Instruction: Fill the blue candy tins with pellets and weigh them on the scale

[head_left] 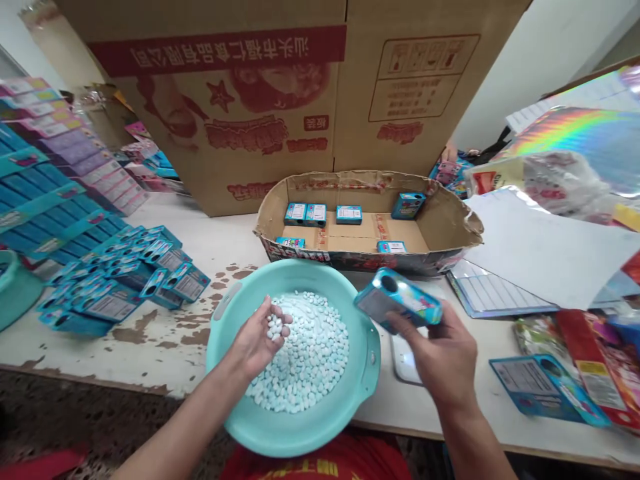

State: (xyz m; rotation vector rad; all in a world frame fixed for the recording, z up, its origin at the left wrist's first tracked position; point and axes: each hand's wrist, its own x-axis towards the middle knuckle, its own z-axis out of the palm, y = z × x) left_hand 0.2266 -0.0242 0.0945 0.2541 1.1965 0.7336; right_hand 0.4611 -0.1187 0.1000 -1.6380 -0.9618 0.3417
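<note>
A turquoise plastic basin (227,400) holds a heap of small white and pale-blue candies (313,360). Over its left half is my left hand (260,337), palm turned up and fingers curled round a small clump of the candies. My right hand (443,353) grips a small blue candy box (397,297) by its side, tilted above the basin's right rim. Which end of that box is open I cannot tell. Partly hidden under the box and hand, a white flat device like a scale (406,360) lies on the table.
Behind the basin, a low cardboard tray (425,257) contains several blue boxes (349,214). More blue boxes (115,293) are piled at left, beside stacked packs (35,200). A large carton (280,87) stands behind. Flat blue box blanks (543,390) and papers (545,247) lie right.
</note>
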